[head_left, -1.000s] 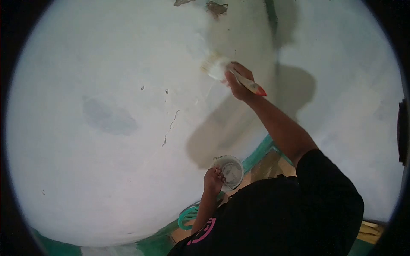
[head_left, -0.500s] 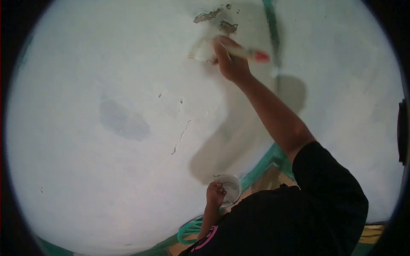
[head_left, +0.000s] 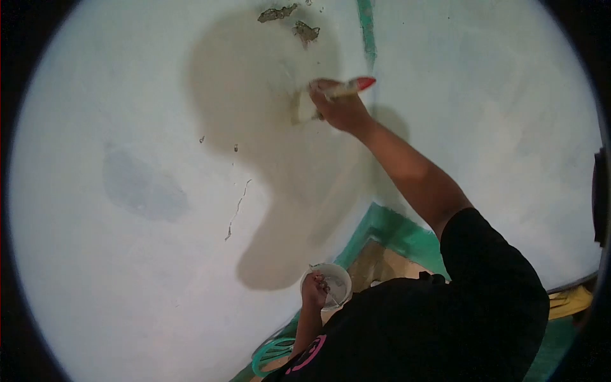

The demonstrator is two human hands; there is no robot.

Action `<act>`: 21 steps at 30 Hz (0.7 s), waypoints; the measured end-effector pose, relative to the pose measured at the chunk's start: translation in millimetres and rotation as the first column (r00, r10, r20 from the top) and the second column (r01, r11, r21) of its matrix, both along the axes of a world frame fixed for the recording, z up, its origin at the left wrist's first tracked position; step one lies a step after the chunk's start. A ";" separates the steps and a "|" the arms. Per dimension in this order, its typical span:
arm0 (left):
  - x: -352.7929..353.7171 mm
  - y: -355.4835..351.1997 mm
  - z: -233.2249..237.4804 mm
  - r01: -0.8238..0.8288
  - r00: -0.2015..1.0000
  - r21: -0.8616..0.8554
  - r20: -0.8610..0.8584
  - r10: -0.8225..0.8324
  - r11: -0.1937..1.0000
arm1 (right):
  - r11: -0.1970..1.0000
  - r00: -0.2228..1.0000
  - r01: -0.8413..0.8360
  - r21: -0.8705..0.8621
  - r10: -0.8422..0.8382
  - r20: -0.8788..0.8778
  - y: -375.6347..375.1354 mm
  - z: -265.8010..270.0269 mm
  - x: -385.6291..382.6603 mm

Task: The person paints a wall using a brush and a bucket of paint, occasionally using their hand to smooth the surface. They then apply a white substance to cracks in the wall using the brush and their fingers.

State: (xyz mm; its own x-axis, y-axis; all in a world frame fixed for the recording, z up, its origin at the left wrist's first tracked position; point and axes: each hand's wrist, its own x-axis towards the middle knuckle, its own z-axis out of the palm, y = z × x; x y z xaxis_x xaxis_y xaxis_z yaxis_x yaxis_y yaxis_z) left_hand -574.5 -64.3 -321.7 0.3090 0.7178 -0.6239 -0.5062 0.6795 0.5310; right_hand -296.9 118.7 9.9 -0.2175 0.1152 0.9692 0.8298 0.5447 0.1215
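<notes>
My right hand (head_left: 344,113) is wrapped round a wide paintbrush (head_left: 349,88) with a pale, red-tipped handle. Its light bristles point left and overlap the white wall (head_left: 159,267), just below a chipped patch. Lower down, my left hand (head_left: 313,290) is closed at the left side of a small white bucket (head_left: 347,278), gripping it by the rim or handle. Whitish contents show inside the bucket. My arm and head cast a large shadow across the wall around the brush.
Chipped plaster (head_left: 307,31) and a thin crack (head_left: 238,207) mark the wall. Green paint (head_left: 398,229) borders its base and part of the corner. A ribbed teal object (head_left: 273,356) stands low beside my left arm. Yellow cloth (head_left: 569,302) lies at lower right.
The brush in my right hand has moved down the wall, its handle now tilted up to the right. The view has shifted right, and my left hand keeps its hold on the bucket.
</notes>
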 end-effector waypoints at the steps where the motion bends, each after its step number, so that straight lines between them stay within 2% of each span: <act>1: 3.1 2.9 2.2 0.026 1.000 0.008 0.008 -0.026 1.000 | 1.000 1.000 0.006 0.008 -0.006 0.005 -0.5 8.7 2.2; 2: 5.9 5.4 2.5 0.031 0.999 0.017 0.013 -0.032 0.999 | 0.944 0.939 -0.248 -0.219 0.179 -0.295 -14.8 34.4 -0.5; 3: 9.1 5.7 1.4 0.014 1.000 0.009 0.007 -0.014 1.000 | 0.778 0.763 -0.527 -0.343 0.254 -0.595 -22.0 50.0 -2.8; 4: 12.4 4.8 0.8 -0.006 1.000 -0.006 0.002 0.006 1.000 | 0.779 0.768 -0.522 -0.348 0.251 -0.590 -15.9 51.7 -4.1; 6: 13.0 9.7 -5.0 0.016 1.000 0.014 0.002 -0.016 1.000 | 0.861 0.698 -0.497 -0.108 0.323 -0.639 0.5 47.2 -5.2; 8: 14.7 4.5 -5.1 0.027 1.000 0.017 -0.005 -0.027 0.999 | 0.934 0.864 -0.307 -0.181 0.194 -0.465 -8.0 22.8 -9.3; 9: 15.9 5.0 -2.0 0.019 0.999 0.027 -0.030 -0.019 0.999 | 0.903 0.862 -0.343 -0.258 0.193 -0.469 5.4 -3.4 -4.7; 10: 15.0 5.1 0.9 0.013 0.998 0.041 -0.055 -0.011 0.999 | 0.957 0.921 -0.237 -0.167 0.167 -0.352 2.7 -19.9 -5.8; 11: 13.5 5.2 0.0 0.002 0.998 0.035 -0.060 0.000 0.999 | 0.941 0.934 -0.162 -0.297 0.049 -0.354 1.2 -38.0 -5.4; 13: 9.8 5.7 -5.3 0.079 0.997 0.165 -0.038 -0.073 0.983 | 0.906 0.909 -0.221 -0.361 0.057 -0.412 -0.1 -67.5 -2.6; 15: 8.8 5.2 -1.5 0.066 0.997 0.115 -0.041 -0.061 0.991 | 0.796 0.836 -0.363 -0.484 0.049 -0.546 -11.3 -71.7 -2.1; 16: 7.5 7.7 0.9 0.060 0.998 0.073 -0.038 -0.057 0.996 | 0.793 0.828 -0.372 -0.483 0.048 -0.559 -9.7 -68.3 0.8; 18: 12.3 5.8 29.6 0.037 0.998 0.066 -0.053 -0.033 0.997 | 0.901 0.940 -0.246 -0.357 0.134 -0.313 -10.0 -45.7 7.2; 19: 13.8 3.3 39.4 0.014 0.999 0.061 -0.052 -0.011 0.998 | 0.814 0.833 -0.444 -0.375 0.221 -0.507 -22.5 -26.1 0.9; 20: 12.1 2.1 39.0 0.024 0.998 0.049 -0.065 -0.020 0.999 | 0.813 0.828 -0.442 -0.379 0.208 -0.521 -27.8 -13.5 -5.1; 21: 12.7 3.4 36.0 0.018 0.998 0.052 -0.057 -0.015 0.998 | 0.788 0.762 -0.531 -0.310 0.285 -0.581 -29.2 -2.2 -9.8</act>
State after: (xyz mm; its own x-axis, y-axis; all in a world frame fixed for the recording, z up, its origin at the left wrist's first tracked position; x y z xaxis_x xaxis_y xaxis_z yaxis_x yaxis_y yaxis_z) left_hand -561.7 -60.9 -285.7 0.2864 0.7448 -0.6028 -0.4628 0.6584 0.5936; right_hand -306.7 89.5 7.7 0.1313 0.5572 0.8199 0.3880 0.7322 -0.5598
